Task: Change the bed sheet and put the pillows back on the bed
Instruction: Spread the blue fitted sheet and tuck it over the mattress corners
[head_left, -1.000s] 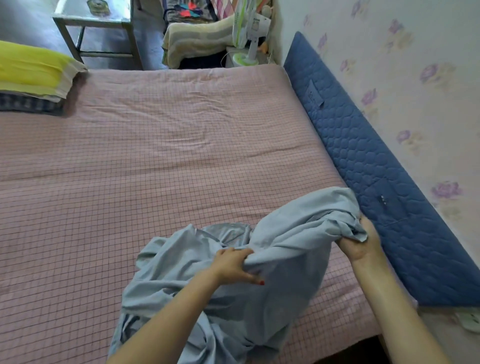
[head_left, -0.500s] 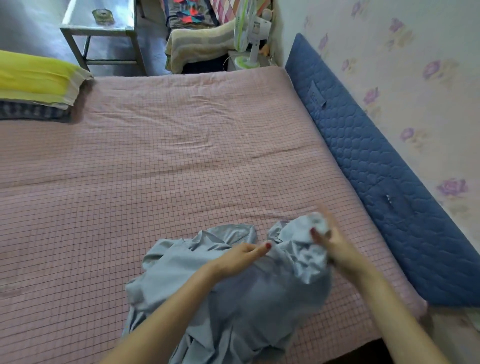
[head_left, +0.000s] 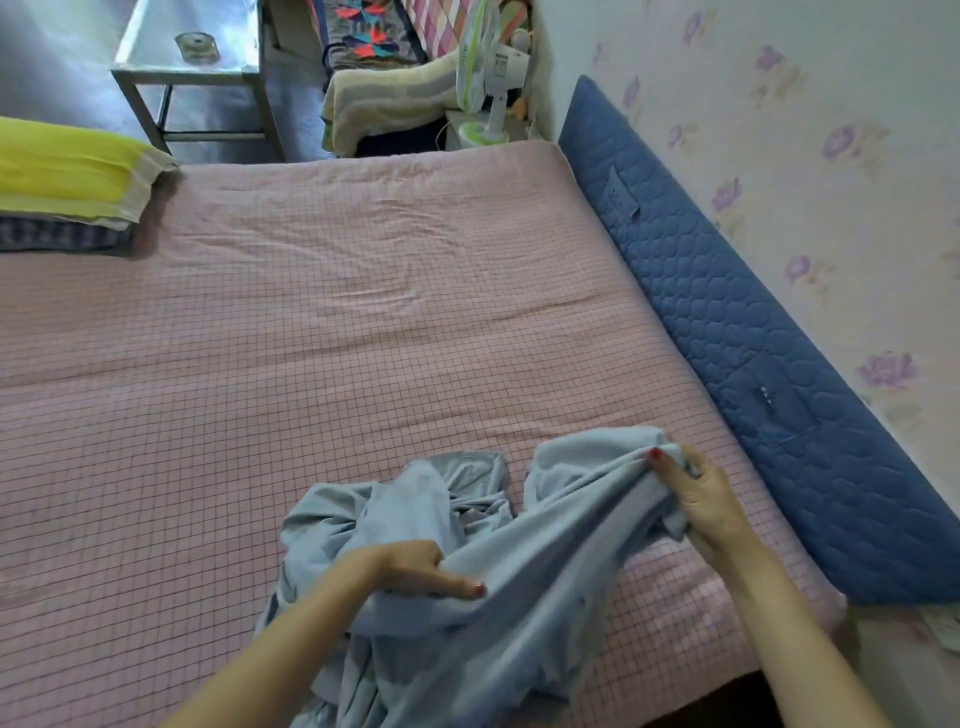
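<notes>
A crumpled light blue bed sheet (head_left: 524, 587) lies bunched on the near part of the bed, over the pink checked mattress cover (head_left: 337, 332). My left hand (head_left: 410, 569) grips a fold of the sheet low in the middle. My right hand (head_left: 698, 493) pinches another fold of it farther right, near the blue quilted headboard (head_left: 769, 353). The cloth is stretched between both hands. Stacked pillows, a yellow one (head_left: 67, 171) on a dark checked one (head_left: 57, 236), lie at the far left edge of the bed.
Beyond the bed stand a metal table (head_left: 192, 57), a chair draped with a yellowish towel (head_left: 389, 98) and a white and green fan (head_left: 488, 78). A flowered wall (head_left: 831, 156) runs along the right behind the headboard.
My left hand has closed on a sheet fold and moved down toward me. My right hand has shifted right with its fold, so the cloth is drawn out between them.
</notes>
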